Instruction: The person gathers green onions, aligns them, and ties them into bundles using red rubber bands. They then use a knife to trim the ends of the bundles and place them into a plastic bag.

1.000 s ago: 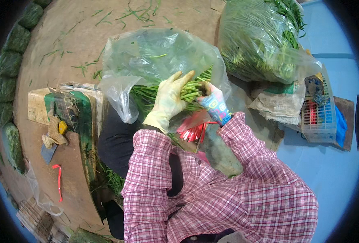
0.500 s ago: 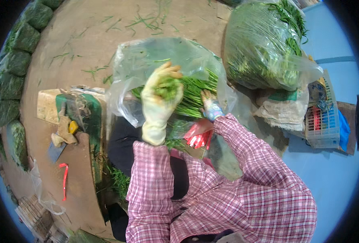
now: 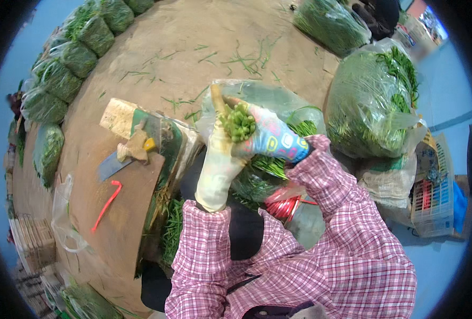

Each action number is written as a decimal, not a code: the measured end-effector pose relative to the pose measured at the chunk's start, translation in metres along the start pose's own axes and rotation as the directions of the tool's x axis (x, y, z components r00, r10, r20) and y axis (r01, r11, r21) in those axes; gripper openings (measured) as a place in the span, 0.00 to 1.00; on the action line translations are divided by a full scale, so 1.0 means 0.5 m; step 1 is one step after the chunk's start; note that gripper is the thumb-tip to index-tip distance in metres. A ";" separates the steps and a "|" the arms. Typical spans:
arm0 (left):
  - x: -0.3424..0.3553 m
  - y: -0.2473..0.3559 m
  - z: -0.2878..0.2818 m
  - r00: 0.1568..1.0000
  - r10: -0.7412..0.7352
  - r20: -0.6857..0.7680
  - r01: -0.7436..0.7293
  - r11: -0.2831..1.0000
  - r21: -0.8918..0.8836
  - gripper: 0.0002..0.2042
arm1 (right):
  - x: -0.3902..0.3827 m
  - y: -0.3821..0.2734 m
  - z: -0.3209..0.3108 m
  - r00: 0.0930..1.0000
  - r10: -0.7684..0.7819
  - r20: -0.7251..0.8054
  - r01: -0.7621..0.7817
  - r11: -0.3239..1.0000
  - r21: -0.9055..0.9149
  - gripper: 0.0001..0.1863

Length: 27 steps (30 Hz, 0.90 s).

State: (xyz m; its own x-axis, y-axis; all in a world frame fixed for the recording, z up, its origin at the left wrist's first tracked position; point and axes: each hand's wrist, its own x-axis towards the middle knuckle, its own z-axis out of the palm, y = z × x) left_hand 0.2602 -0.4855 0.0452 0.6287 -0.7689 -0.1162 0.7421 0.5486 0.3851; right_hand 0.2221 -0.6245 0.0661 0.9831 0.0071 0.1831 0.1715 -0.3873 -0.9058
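Note:
My left hand (image 3: 221, 154), in a pale glove, is wrapped round a bunch of green stems (image 3: 239, 123) with its cut ends facing up. My right hand (image 3: 265, 127), in a patterned light-blue glove, closes on the same bunch from the other side. Both hands meet over an open clear plastic bag (image 3: 292, 95). More green stems (image 3: 270, 166) show in the bag below my right wrist. Close to my lap lies a bundle of red strips (image 3: 283, 207). The leaves of the held bunch are hidden beneath my hands.
A brown board (image 3: 127, 207) at my left carries a wide-bladed knife (image 3: 113, 166) and a loose red strip (image 3: 107, 204). Filled bags of greens (image 3: 79, 58) line the far left. A large filled bag (image 3: 369, 103) stands at right, near a plastic crate (image 3: 433, 196).
My right hand has lifted from the stems in the bag and joined my left on the bunch. The view has shifted, so surroundings sit farther right and lower.

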 end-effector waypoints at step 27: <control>-0.327 -0.145 0.033 0.671 0.306 0.675 0.123 0.852 -0.509 0.49 | -0.177 -0.373 0.114 0.294 -0.872 0.391 0.954 0.295 -0.059 0.18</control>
State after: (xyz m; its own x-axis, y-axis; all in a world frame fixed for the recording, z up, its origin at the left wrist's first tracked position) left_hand 0.0999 -0.4049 0.0513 0.4921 -0.5696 0.6583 0.8281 0.5395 -0.1522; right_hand 0.1069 -0.5003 0.1972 0.1647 0.7004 0.6945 0.9843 -0.1617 -0.0705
